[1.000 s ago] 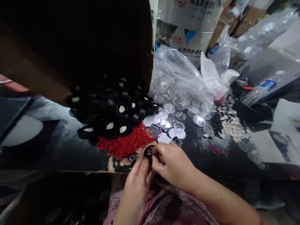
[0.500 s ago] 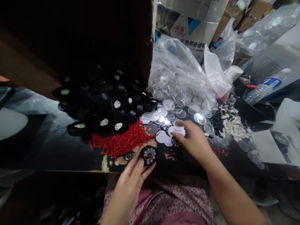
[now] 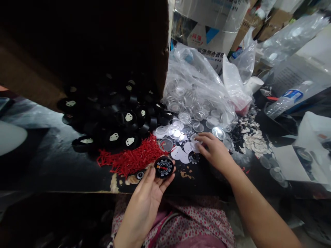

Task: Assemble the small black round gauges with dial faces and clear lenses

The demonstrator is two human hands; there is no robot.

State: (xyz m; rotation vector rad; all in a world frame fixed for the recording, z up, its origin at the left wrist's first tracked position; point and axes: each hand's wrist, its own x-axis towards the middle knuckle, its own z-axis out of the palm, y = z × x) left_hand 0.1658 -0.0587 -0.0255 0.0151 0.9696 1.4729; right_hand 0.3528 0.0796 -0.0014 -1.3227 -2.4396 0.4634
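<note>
My left hand (image 3: 147,186) holds a round black dial gauge (image 3: 163,167) with white markings and a red pointer, its face turned up. Over the table to the right, my right hand (image 3: 213,148) pinches a clear round cover (image 3: 194,144) by its edge. Below that cover lie white and black dial discs (image 3: 178,153), some overlapping. A pile of red pointers (image 3: 131,156) spreads just beyond my left hand. Loose clear covers (image 3: 184,117) lie behind the discs and spill from a plastic bag (image 3: 199,75).
Black round housings (image 3: 103,117) with pale plates are heaped at the left, before a large cardboard box (image 3: 165,69). Small pale metal plates (image 3: 254,136) are piled at right, near a plastic bottle (image 3: 284,103) and an open white box (image 3: 292,162). The table's front edge (image 3: 77,192) runs nearby.
The gauge in my left hand has tilted to face me more and risen slightly. My right hand has drawn a little to the right, uncovering more of the dial discs.
</note>
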